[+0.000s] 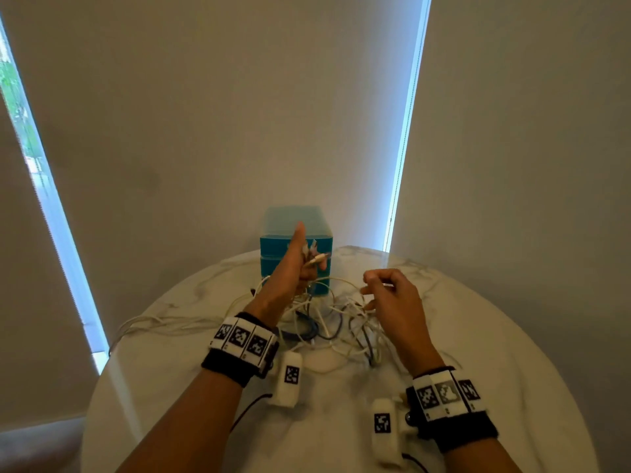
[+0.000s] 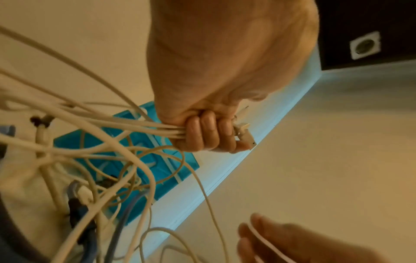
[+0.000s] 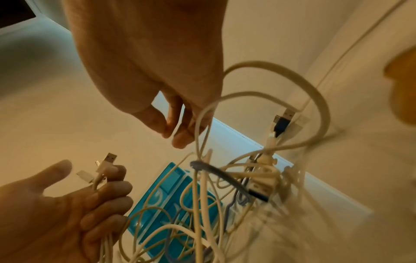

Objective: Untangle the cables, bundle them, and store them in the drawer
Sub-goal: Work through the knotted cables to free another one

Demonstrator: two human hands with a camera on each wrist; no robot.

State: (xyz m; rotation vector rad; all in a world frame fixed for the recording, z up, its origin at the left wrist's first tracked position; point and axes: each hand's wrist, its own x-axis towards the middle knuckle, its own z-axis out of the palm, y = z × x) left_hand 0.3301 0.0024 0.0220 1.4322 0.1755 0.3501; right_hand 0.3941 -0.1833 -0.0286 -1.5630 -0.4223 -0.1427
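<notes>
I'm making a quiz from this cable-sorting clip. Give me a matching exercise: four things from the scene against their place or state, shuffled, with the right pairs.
Things:
1. left hand
2. right hand
3. drawer unit
4. dark blue cable

Place or state:
A. teal, standing at the far edge of the table
B. raised, gripping a bunch of white cable ends
C. lying in the tangle on the table
D. pinching a single thin white cable

Pairs: 1-B, 2-D, 3-A, 4-C
</notes>
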